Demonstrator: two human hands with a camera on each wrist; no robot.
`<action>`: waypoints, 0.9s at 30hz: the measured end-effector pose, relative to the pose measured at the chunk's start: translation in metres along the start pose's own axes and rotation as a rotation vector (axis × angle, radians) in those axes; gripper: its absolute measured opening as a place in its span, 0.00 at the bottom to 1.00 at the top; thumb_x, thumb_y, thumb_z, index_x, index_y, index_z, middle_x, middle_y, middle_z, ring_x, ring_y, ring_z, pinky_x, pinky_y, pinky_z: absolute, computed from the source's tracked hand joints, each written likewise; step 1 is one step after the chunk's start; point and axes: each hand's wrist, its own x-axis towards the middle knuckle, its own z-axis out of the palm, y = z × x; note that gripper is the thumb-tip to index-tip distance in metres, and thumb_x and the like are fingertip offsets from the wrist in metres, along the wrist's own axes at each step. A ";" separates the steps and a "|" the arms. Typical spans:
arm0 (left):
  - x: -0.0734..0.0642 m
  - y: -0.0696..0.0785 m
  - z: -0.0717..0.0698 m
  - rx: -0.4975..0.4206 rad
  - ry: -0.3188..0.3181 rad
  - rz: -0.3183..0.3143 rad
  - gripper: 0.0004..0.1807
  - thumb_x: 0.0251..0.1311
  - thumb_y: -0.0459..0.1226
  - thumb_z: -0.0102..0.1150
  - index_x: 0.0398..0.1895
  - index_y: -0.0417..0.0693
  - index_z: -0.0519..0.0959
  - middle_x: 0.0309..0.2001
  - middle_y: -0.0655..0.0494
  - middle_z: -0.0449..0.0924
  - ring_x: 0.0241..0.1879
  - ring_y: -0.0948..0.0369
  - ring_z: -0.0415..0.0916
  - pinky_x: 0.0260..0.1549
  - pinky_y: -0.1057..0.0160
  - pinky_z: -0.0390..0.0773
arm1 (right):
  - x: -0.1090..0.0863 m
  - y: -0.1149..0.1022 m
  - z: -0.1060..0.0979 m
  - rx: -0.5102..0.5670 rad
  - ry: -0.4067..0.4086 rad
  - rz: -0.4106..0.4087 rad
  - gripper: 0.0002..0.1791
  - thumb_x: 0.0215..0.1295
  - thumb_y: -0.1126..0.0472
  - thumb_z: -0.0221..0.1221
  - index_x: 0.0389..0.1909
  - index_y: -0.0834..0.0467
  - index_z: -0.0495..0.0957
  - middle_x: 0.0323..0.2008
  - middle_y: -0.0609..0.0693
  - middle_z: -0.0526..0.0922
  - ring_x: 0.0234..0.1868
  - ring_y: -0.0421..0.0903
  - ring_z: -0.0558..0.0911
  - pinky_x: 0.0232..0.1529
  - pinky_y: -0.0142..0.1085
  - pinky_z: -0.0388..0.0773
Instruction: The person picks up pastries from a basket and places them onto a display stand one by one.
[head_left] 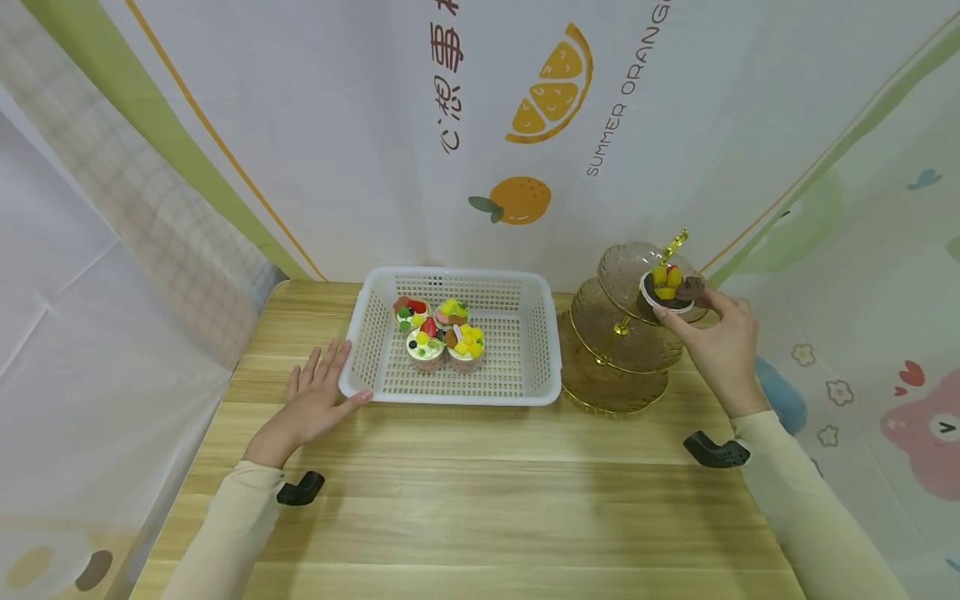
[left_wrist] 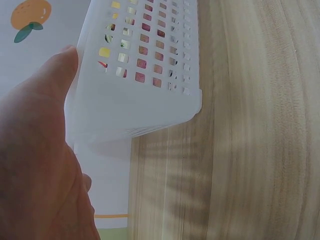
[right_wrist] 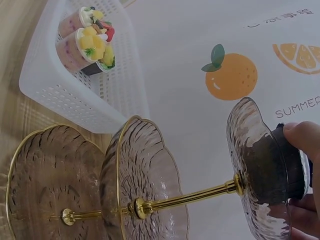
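My right hand (head_left: 722, 346) holds a chocolate fruit cupcake (head_left: 666, 292) at the top plate of a three-tier stand (head_left: 615, 392). The right wrist view shows the cupcake's black cup (right_wrist: 267, 165) through the clear top plate (right_wrist: 240, 135); whether it touches the plate, I cannot tell. My left hand (head_left: 313, 410) rests at the front left corner of a white plastic basket (head_left: 457, 398), its fingers straight along the side and the thumb over the rim. Several fruit-topped cupcakes (head_left: 426, 348) stand grouped in the basket's left half.
The wooden table (head_left: 465, 500) bears both basket and stand, which sit side by side along its back edge. A printed cloth (head_left: 360, 167) hangs behind and at the sides. A gold handle (head_left: 675, 243) rises from the stand's top plate. A blue object (head_left: 782, 396) shows beyond the right sleeve.
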 end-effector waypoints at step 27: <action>0.000 0.001 0.000 -0.002 0.008 -0.006 0.53 0.68 0.63 0.46 0.80 0.54 0.27 0.80 0.43 0.22 0.78 0.36 0.19 0.67 0.26 0.23 | -0.030 -0.002 -0.011 0.144 0.043 0.159 0.44 0.53 0.49 0.74 0.71 0.51 0.68 0.63 0.54 0.77 0.68 0.47 0.65 0.72 0.49 0.55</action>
